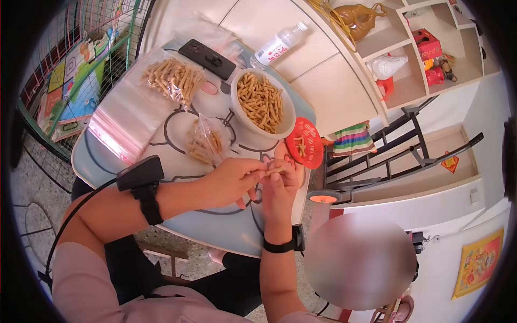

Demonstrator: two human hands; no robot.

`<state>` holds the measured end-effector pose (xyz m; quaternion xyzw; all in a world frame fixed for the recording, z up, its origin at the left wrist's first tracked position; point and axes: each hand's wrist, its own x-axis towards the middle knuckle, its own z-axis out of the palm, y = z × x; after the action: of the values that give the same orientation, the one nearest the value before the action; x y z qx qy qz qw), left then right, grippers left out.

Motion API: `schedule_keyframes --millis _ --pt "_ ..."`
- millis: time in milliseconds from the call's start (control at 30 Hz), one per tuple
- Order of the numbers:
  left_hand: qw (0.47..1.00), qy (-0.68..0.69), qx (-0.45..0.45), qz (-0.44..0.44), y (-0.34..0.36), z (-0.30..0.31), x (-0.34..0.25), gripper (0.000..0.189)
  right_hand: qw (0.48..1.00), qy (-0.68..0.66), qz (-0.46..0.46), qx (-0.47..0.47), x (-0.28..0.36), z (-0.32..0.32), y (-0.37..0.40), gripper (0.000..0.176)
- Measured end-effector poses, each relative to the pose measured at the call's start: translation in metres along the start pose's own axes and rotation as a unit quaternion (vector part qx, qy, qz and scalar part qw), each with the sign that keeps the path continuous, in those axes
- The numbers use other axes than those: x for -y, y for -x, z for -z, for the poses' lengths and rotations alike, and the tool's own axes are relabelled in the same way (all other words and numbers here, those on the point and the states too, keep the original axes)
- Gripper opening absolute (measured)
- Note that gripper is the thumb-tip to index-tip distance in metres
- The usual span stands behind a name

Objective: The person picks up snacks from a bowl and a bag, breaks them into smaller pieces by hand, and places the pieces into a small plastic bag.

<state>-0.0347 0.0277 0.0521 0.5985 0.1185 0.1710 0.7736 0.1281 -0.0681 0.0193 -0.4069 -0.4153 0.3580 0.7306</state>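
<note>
Beige snack stick sits pinched between left hand and right hand.

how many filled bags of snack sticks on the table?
2. One filled bag lies beside the phone; the other filled bag lies between the bowl and the left hand. The flat clear bags look empty; more could be hidden beneath.

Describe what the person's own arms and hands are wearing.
Both hands are bare, no gloves. The left hand has a boxy black device strapped at the wrist by a wide black band, with a thin black cable trailing back toward the body. The right hand has a slimmer black wristband carrying a small black unit. The upper arms are in pale pink sleeves.
</note>
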Motion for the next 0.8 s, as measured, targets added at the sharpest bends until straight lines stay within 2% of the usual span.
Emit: schedule_keyframes --millis 233,333,633,800 --pt "0.999 0.030 -0.012 0.004 0.000 -0.003 -0.001 0.019 0.999 0.033 0.031 0.023 0.003 0.000 -0.002 0.017" --pt "0.999 0.029 -0.011 -0.010 0.002 -0.003 -0.003 0.018 1.000 -0.006 -0.001 0.016 0.005 -0.002 0.001 0.018" --pt "0.999 0.028 -0.024 0.007 0.004 -0.005 -0.007 0.011 1.000 0.018 -0.002 0.007 0.009 -0.004 0.001 0.023" --pt "0.999 0.010 -0.040 -0.006 0.005 -0.005 -0.006 0.012 0.999 -0.001 0.031 0.030 0.004 0.001 -0.002 0.025"
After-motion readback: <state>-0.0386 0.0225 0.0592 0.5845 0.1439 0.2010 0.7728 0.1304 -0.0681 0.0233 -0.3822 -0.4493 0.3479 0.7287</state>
